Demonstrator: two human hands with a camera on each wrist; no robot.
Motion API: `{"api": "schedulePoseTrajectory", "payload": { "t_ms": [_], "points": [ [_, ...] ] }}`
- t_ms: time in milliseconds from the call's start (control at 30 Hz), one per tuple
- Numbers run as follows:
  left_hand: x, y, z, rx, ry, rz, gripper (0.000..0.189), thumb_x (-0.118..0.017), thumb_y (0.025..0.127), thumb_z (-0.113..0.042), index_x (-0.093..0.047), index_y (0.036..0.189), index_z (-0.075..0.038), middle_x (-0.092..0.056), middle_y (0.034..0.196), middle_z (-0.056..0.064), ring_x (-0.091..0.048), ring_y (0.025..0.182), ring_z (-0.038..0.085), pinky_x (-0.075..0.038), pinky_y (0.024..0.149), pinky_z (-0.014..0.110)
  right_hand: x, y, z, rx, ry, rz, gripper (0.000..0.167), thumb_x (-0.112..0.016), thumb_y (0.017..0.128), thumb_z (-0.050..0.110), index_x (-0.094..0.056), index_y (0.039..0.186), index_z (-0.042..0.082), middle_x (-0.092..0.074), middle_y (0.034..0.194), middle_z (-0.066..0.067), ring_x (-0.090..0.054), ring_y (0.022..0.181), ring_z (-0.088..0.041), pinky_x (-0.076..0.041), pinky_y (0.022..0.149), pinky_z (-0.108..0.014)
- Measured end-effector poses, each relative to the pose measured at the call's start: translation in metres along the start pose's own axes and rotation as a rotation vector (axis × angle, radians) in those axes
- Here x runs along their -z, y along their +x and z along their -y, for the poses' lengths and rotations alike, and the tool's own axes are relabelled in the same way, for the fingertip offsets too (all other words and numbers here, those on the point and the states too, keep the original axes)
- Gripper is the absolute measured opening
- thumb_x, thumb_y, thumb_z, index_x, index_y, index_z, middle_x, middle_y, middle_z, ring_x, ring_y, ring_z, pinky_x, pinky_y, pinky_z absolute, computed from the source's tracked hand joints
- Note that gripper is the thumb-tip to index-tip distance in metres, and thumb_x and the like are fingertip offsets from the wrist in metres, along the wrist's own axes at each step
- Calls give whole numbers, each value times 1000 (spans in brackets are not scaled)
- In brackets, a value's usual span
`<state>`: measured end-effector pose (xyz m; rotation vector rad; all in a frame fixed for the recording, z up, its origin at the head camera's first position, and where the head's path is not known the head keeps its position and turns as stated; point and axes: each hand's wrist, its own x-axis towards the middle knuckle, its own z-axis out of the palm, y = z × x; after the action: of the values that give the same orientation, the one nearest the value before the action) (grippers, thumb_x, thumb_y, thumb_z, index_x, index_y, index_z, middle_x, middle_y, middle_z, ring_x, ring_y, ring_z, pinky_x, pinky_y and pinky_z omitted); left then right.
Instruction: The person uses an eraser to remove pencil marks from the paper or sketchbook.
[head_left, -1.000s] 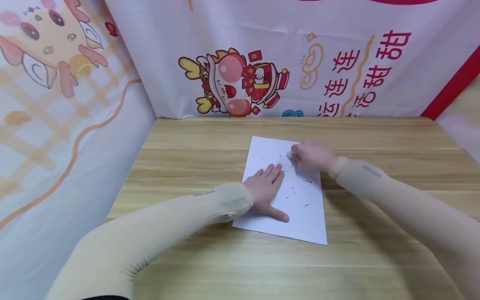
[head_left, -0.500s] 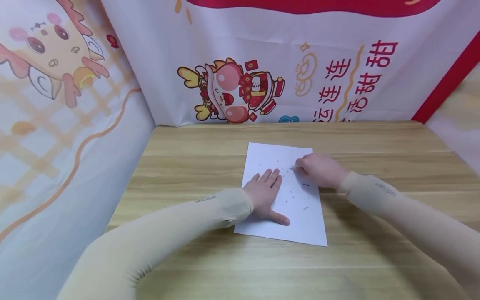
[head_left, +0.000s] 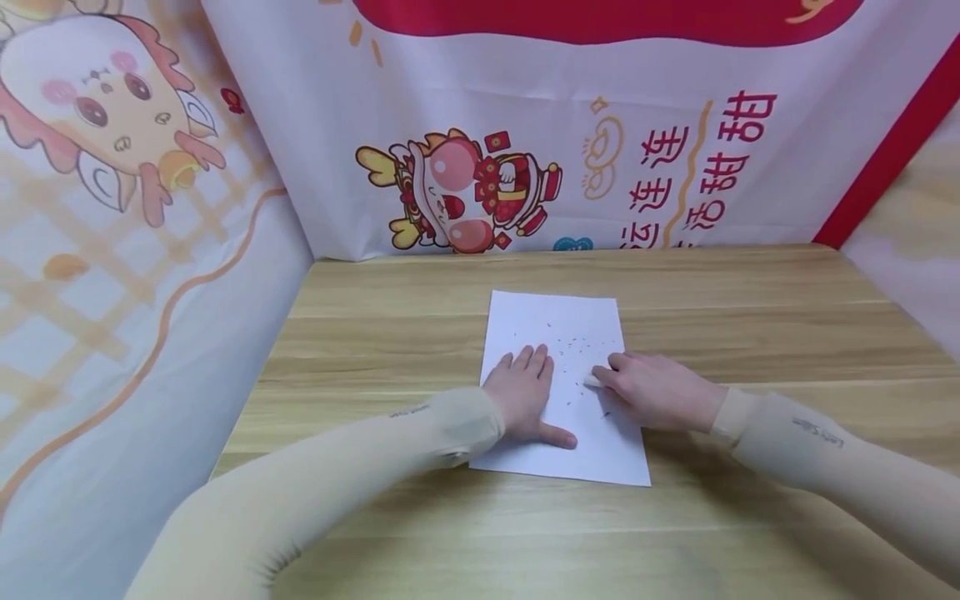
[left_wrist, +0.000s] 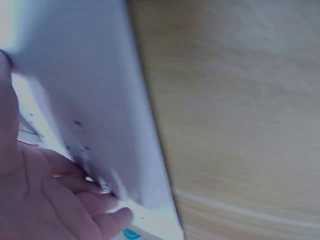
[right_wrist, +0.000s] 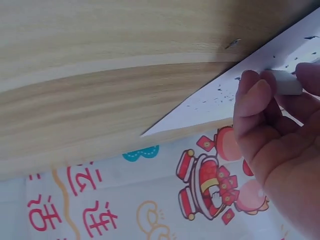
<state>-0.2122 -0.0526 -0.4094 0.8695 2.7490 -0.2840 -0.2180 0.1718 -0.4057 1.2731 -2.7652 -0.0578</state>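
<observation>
A sheet of white paper (head_left: 555,312) lies on the wooden table, scattered with several small dark eraser crumbs. My left hand (head_left: 521,396) rests flat on the paper's left half, fingers extended and thumb spread out to the right. At the paper's right side, my right hand (head_left: 660,390) pinches a small white eraser (right_wrist: 286,82) between thumb and fingers. In the head view only the eraser's tip shows, close over the paper among the crumbs. The right wrist view shows the remaining fingers curled beside it.
Wood-grain table (head_left: 390,325) surrounds the paper. One dark crumb (right_wrist: 233,44) lies on the wood off the paper's edge. A printed cloth (head_left: 300,125) with cartoon figures hangs along the back and left of the table.
My right hand has moved with the eraser from the paper's upper right down toward me along its right side. Some crumbs have shifted. My left hand stays pressed in place.
</observation>
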Motion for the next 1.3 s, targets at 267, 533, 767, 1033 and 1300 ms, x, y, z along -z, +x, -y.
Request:
{"api": "schedulePoseTrajectory", "payload": {
  "t_ms": [267, 533, 767, 1033, 1300],
  "points": [
    [1, -23, -3, -12, -39, -15, 91, -46, 91, -72, -37, 152, -5, -29, 156, 18, -28, 142, 32, -25, 114, 46, -9, -3, -2, 7, -3, -37, 30, -74, 87, 17, -71, 114, 3, -55, 79, -5, -51, 61, -16, -51, 54, -31],
    [-4, -38, 8, -163, -78, -22, 72, -50, 97, -58, -39, 152, -14, -28, 158, 15, -26, 144, 29, -24, 114, 40, -4, -9, -4, -66, 37, -1, 29, -78, 85, 20, -74, 111, 7, -53, 73, 3, -43, 54, -9, -42, 49, -23],
    [-4, -44, 14, -182, -88, -23, 76, -53, 96, -57, -37, 152, -8, -25, 159, 14, -23, 145, 28, -21, 115, 37, 5, -13, -5, -127, 108, -73, 18, -76, 84, 15, -60, 76, 13, -46, 66, 7, -40, 53, -8, -39, 47, -24],
    [-7, -47, 20, -183, -102, -17, 76, -54, 96, -56, -37, 152, -8, -25, 159, 14, -22, 145, 27, -20, 116, 37, 14, -26, -20, -272, 126, -155, 17, -76, 82, 15, -62, 81, 6, -46, 63, 5, -41, 51, -8, -38, 44, -26],
    [-6, -48, 24, -189, -131, -32, 76, -54, 96, -56, -37, 152, -7, -24, 159, 14, -21, 146, 27, -20, 116, 39, 14, -34, -32, -430, 142, -100, 27, -73, 84, 19, -53, 69, 10, -42, 58, 2, -39, 48, -12, -32, 41, -28]
  ]
}}
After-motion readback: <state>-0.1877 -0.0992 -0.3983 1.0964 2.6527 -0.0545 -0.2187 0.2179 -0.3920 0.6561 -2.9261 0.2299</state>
